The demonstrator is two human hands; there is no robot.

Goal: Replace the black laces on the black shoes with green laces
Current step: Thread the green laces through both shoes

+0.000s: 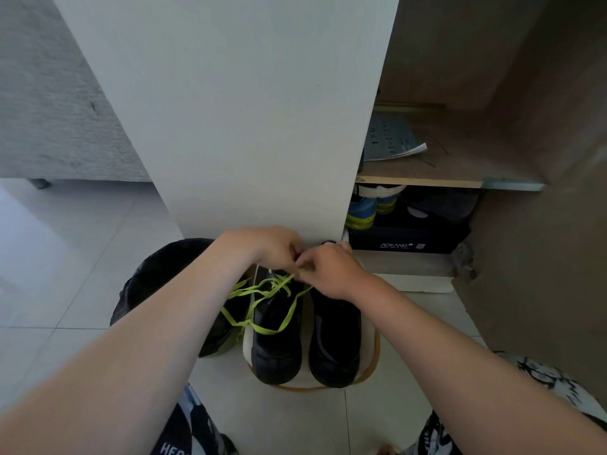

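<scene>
Two black shoes stand side by side on a low round stool (371,366), heels toward me. The left shoe (277,343) carries a bright green lace (262,302) that runs from its far eyelets and loops loosely over its upper and down its left side. The right shoe (335,343) shows no lace that I can make out. My left hand (266,246) and my right hand (328,274) meet above the far end of the left shoe, fingers curled, both pinching the green lace. The eyelets are hidden under my hands.
A black bin-like object with a black bag (164,284) stands left of the stool. A white cabinet door (236,119) rises right behind the shoes. The open cabinet at right holds a paper (391,139) on a shelf, colourful sneakers (368,208) and a dark shoebox (404,241). The floor is pale tile.
</scene>
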